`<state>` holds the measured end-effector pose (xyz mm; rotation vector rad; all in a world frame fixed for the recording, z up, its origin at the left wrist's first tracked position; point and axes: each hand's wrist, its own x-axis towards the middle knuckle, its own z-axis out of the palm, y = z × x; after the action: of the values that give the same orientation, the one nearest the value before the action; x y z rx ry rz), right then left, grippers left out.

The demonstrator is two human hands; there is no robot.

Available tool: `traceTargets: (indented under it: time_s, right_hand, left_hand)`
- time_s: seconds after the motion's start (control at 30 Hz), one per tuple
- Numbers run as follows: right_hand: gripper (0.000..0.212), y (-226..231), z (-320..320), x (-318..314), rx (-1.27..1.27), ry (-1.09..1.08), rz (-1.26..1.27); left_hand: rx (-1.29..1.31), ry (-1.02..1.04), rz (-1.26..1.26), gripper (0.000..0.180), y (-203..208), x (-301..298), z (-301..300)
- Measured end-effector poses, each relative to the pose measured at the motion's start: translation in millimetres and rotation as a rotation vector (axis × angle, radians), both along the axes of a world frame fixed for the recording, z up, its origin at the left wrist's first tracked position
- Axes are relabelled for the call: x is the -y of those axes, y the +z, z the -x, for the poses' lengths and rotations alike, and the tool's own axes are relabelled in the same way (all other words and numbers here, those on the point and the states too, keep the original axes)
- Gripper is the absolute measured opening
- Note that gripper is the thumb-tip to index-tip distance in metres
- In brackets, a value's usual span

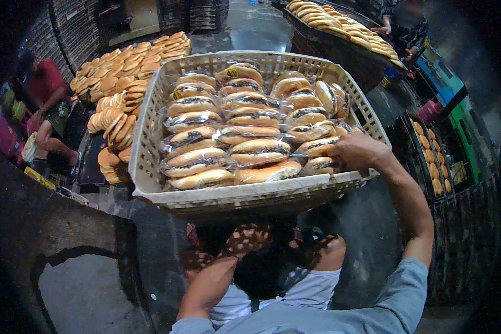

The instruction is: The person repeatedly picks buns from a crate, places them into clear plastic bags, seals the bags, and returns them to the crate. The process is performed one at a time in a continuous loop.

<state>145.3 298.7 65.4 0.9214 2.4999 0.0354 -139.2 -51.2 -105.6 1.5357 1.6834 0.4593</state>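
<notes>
A cream plastic crate (250,192) is in front of me, filled with rows of buns (259,150) in clear wrappers, split and showing a dark filling. My right hand (359,151) reaches over the crate's near right corner, its fingers curled on a wrapped bun (321,164) there. The fingertips are partly hidden among the buns. Below the crate's near edge, in dappled shade, is my left hand (249,238). Its fingers are too shaded to make out, and nothing can be seen in it.
Behind the crate on the left are heaps of loose flat buns (131,64). A person in a red shirt (49,83) sits beyond them. At the far right, another person (409,28) stands by a tray of long buns (348,28). Stacked trays with buns (428,150) flank my right side.
</notes>
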Motion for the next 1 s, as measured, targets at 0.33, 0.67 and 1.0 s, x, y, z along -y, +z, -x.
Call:
traceTargets:
  time_s: [0.33,0.67,1.0]
  right_hand:
    - [0.020,30.1,86.2,-113.8,-0.346,0.153,-0.382]
    - [0.024,-48.0,196.7,-222.4,-0.514,-0.275,-0.481]
    - [0.017,14.1,191.4,-168.7,-1.122,0.190,-0.837]
  left_hand:
    - [0.027,0.038,-0.037,0.045,-3.4,1.3,10.5]
    - [0.032,0.123,0.048,0.045,-0.8,2.6,10.1]
    - [0.076,0.162,0.076,0.045,15.2,7.3,7.7]
